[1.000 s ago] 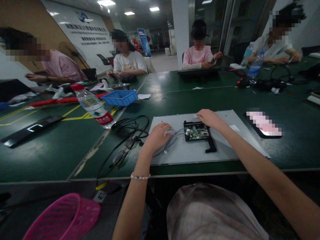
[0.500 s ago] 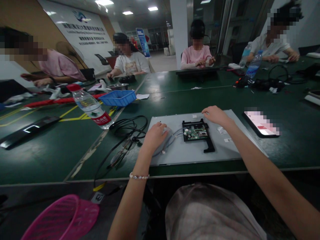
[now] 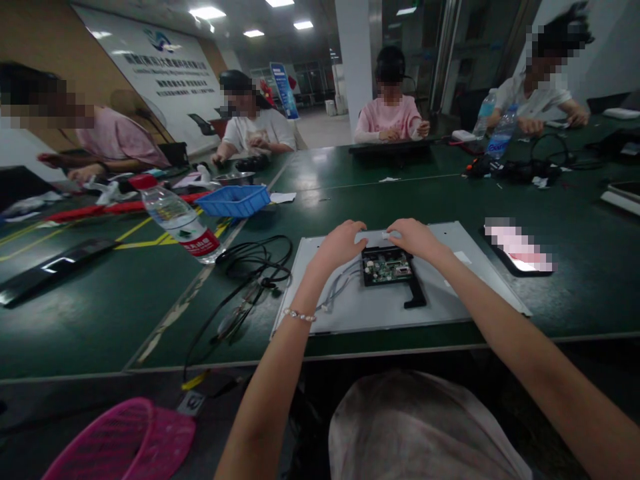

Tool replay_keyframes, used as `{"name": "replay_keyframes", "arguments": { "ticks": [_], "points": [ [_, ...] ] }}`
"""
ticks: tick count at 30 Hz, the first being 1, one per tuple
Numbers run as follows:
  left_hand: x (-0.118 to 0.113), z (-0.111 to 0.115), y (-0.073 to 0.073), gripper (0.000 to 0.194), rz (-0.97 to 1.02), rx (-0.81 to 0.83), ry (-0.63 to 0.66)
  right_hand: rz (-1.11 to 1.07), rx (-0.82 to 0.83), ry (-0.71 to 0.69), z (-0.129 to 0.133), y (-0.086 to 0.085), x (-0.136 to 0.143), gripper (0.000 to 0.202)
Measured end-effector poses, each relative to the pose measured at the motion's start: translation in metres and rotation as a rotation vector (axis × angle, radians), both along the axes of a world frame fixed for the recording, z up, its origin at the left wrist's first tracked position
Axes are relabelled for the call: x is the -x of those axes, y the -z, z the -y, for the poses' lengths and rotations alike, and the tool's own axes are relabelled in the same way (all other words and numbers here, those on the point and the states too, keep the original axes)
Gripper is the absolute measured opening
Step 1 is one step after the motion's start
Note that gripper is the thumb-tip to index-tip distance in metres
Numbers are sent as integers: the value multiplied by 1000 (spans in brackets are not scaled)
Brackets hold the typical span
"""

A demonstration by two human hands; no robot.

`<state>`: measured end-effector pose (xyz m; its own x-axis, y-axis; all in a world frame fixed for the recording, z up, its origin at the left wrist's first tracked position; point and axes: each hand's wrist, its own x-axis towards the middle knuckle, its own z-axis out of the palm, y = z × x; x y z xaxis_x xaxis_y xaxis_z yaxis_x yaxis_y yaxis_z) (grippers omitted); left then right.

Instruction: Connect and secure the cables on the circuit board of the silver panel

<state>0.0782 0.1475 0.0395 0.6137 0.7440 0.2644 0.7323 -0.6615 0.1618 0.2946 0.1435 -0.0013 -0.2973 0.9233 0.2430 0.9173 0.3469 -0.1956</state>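
A grey panel (image 3: 440, 307) lies on the green table, and a black frame (image 3: 415, 292) with a green circuit board (image 3: 387, 269) rests on its middle. Grey cables (image 3: 341, 283) run from the board to the left. My left hand (image 3: 344, 243) is at the frame's upper left corner, fingers apart and curved, with nothing seen in it. Beyond the frame's top edge, my right hand (image 3: 413, 237) has its fingertips at a small white piece (image 3: 385, 235); whether they grip it is unclear.
Left of the panel are black cables (image 3: 255, 257), a tilted water bottle (image 3: 183, 223) and a blue tray (image 3: 235, 202). A phone (image 3: 517, 250) lies to the right. Several people sit around the table. A pink basket (image 3: 125, 443) is below the table edge.
My left hand has moved right and away from me, to the frame's upper left corner. My right hand has shifted slightly left, toward the small white piece.
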Motion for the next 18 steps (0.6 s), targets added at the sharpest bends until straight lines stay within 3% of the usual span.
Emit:
{"name": "replay_keyframes", "arguments": {
  "ticks": [7, 13, 18],
  "points": [
    [4, -10, 29, 23, 95, 100, 0, 84, -7, 23, -4, 2, 14, 24],
    [9, -12, 33, 19, 86, 111, 12, 76, -10, 64, -7, 4, 12, 26],
    [6, -14, 34, 19, 62, 88, 10, 30, -28, -7, -4, 0, 18, 26]
  ]
}}
